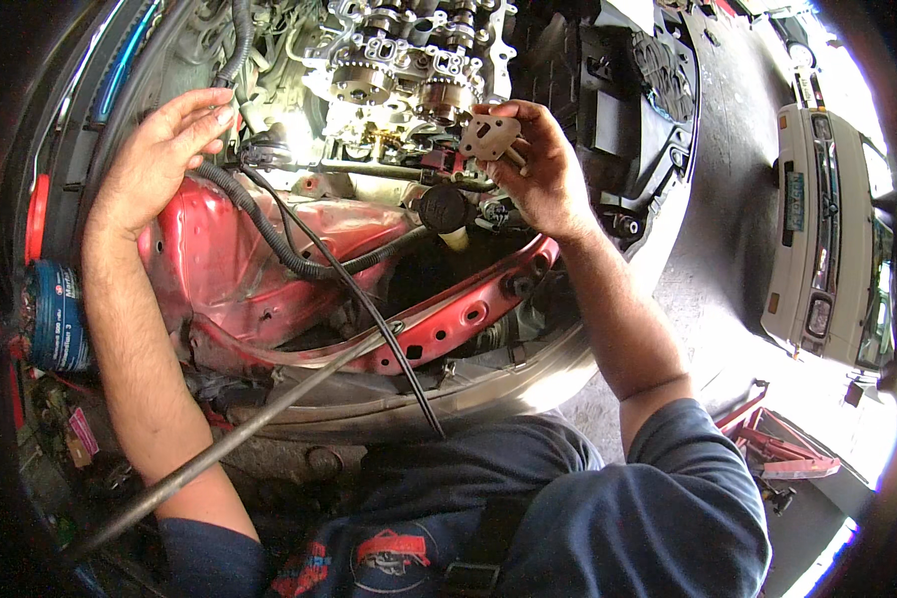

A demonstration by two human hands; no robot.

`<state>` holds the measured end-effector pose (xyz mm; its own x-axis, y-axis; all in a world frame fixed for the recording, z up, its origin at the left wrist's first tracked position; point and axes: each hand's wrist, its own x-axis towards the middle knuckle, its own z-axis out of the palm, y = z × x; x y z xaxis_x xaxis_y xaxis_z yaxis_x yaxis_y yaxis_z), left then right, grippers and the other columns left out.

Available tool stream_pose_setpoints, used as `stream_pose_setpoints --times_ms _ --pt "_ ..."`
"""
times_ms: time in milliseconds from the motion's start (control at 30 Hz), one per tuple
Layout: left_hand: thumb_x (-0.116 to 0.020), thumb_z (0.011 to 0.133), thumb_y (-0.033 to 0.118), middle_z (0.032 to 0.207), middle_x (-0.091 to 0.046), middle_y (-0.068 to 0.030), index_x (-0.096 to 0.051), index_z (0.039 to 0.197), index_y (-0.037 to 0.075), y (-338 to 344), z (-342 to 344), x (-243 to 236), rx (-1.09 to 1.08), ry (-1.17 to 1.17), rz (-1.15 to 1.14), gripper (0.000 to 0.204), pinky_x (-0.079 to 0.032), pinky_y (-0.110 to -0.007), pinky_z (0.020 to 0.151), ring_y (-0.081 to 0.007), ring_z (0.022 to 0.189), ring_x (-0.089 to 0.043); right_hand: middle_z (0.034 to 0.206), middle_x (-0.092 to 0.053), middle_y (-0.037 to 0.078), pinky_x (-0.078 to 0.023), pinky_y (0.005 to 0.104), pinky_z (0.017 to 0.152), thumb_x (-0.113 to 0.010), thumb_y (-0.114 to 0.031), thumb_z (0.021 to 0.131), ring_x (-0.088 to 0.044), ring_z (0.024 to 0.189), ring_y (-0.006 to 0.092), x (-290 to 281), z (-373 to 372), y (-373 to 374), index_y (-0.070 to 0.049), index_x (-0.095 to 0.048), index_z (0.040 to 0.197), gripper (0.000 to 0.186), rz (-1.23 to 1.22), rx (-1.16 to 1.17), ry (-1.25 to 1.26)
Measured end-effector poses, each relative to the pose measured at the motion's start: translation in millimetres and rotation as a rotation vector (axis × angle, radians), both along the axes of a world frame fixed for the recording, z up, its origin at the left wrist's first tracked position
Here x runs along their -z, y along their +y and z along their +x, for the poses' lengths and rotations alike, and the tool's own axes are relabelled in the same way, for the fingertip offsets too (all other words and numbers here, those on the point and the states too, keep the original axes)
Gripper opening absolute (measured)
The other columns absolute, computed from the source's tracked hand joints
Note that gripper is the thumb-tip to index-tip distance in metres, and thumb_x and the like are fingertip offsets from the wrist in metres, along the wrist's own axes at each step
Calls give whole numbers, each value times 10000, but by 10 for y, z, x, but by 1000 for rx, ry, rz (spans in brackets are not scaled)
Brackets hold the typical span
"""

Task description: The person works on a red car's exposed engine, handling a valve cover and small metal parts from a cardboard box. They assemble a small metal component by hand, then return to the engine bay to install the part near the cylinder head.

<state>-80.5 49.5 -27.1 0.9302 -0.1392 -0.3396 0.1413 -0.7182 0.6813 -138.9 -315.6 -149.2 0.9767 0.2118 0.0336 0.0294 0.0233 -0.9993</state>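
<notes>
My right hand grips a small flanged metal part with several holes in its flat face and a short stub. It is held just in front of the opened engine, whose cam gears show. My left hand is raised at the left side of the engine bay, beside a corrugated hose. Thumb and forefinger are bent close together there; what lies between them, if anything, cannot be made out. Below the hands runs another corrugated hose with a thin black cable across it.
A long metal bar slants over the red body panel and my left forearm. A blue can stands at the left. Black plastic trim lies right of the engine. A white vehicle and a red metal stand are farther right.
</notes>
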Motion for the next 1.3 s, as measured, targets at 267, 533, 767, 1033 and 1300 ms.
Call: stream_pose_setpoints --times_ms 267,533,767,1033,1300 --pt "-588 931 384 1072 -643 -13 -578 1273 69 -54 -34 -21 -4 -23 -12 465 -437 -256 796 -100 877 -561 1245 -558 117 -506 330 898 -660 108 756 -623 1070 228 -118 -72 56 -79 -379 1207 564 -331 169 -347" --pt "-543 962 350 1147 -626 -17 -535 1331 125 -12 7 4 14 38 -11 432 -425 -235 830 -78 921 -540 1318 -498 174 -474 358 953 -685 89 807 -561 1128 219 -219 -143 142 -75 -327 1199 556 102 109 -375" --pt "-581 943 321 1107 -638 -24 -554 1299 69 -31 -9 8 -28 27 -49 437 -431 -237 798 -87 896 -549 1340 -480 239 -461 344 941 -703 81 796 -569 1087 208 -289 -219 140 -104 -287 1192 604 233 74 -455" --pt "-549 961 353 1155 -619 -27 -525 1338 106 -71 -7 -16 -23 61 -9 451 -425 -234 850 -82 921 -549 1351 -469 233 -429 345 953 -773 -40 790 -539 1112 203 -291 -255 103 -96 -269 1176 638 288 -5 -394" --pt "-545 959 369 1158 -615 -16 -526 1335 105 -84 -13 -25 -26 75 -9 460 -420 -238 861 -79 933 -550 1218 -526 213 -480 359 925 -712 60 784 -583 1083 226 -237 -248 9 -72 -291 1195 603 -86 59 -408"
